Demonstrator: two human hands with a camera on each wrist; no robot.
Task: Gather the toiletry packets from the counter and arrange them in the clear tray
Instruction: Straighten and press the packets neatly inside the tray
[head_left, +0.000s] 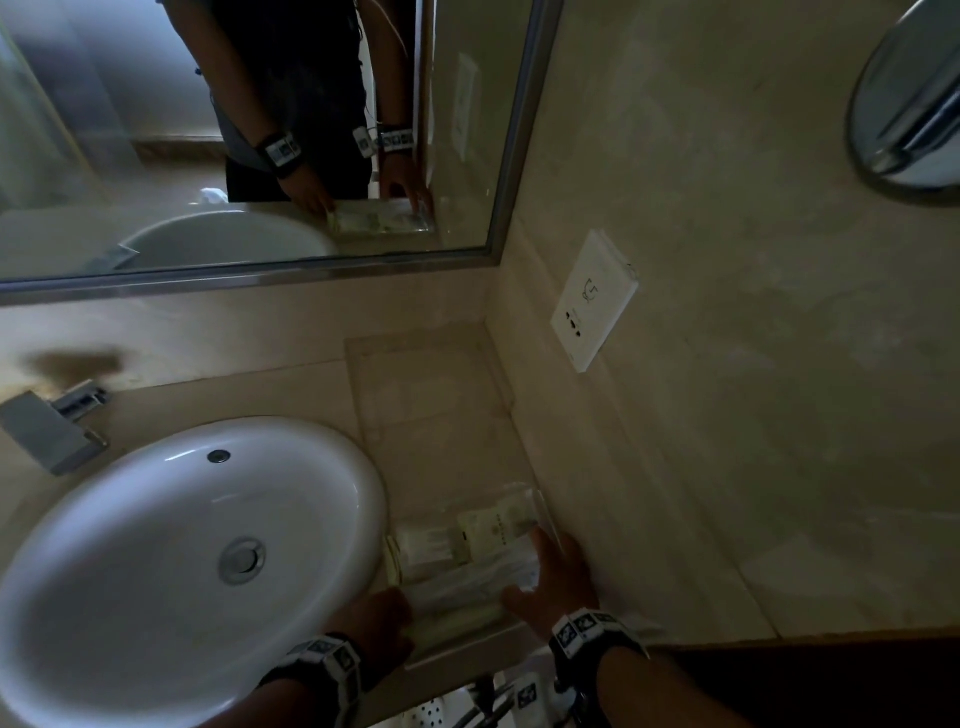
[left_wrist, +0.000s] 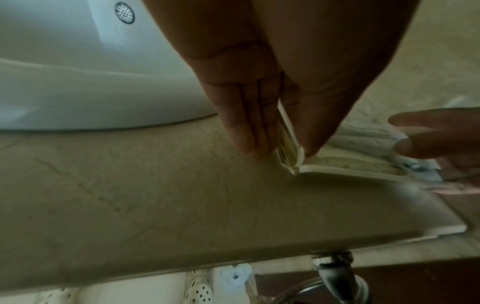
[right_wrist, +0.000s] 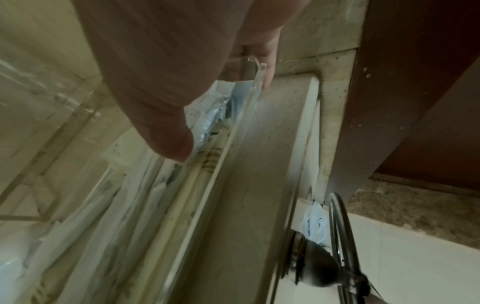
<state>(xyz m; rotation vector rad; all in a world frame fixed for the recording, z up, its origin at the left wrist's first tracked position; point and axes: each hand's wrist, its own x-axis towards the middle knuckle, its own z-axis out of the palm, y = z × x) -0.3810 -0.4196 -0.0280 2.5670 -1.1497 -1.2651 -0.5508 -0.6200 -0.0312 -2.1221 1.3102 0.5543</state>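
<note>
My left hand (left_wrist: 262, 98) has straight fingers flat against the left end wall of the clear tray (head_left: 545, 512), thumb inside on the packets (head_left: 467, 566). My right hand (head_left: 558, 577) grips the tray's right end, thumb on the packets, fingers curled over the rim. The tray sits between both hands on the tabletop (left_wrist: 182, 195), long axis left-right, packets lying along it. Sink (head_left: 156, 545) just left, wall close right, tabletop edge near.
</note>
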